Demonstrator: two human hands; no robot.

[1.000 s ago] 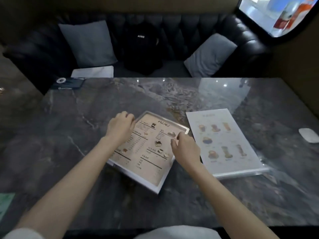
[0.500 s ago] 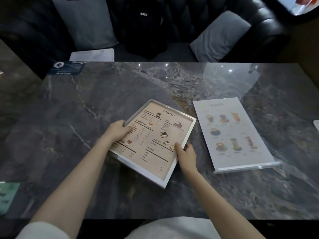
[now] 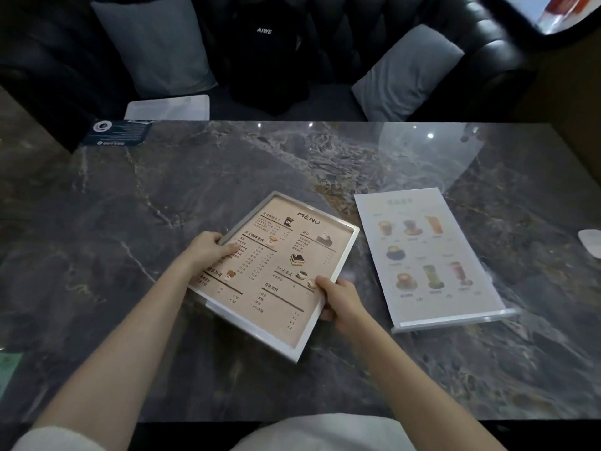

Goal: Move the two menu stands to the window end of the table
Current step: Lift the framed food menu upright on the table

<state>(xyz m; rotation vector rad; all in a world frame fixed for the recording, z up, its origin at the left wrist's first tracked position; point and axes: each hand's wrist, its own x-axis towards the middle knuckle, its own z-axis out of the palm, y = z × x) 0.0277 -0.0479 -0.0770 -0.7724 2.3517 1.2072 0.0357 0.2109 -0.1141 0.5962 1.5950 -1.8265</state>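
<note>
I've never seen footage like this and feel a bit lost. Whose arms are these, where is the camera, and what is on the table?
There is no machine here. The camera sits on a person's head and looks forward and down, so the two bare arms reaching in from the bottom are that person's own. The left hand and right hand grip opposite edges of a framed beige menu headed MENU. Beside it, to the right, a white drinks menu stand lies flat on the dark marble table, untouched. A dark card lies at the far left corner. Behind the table is a black sofa with grey cushions. A bright window shows at the top right.
</note>
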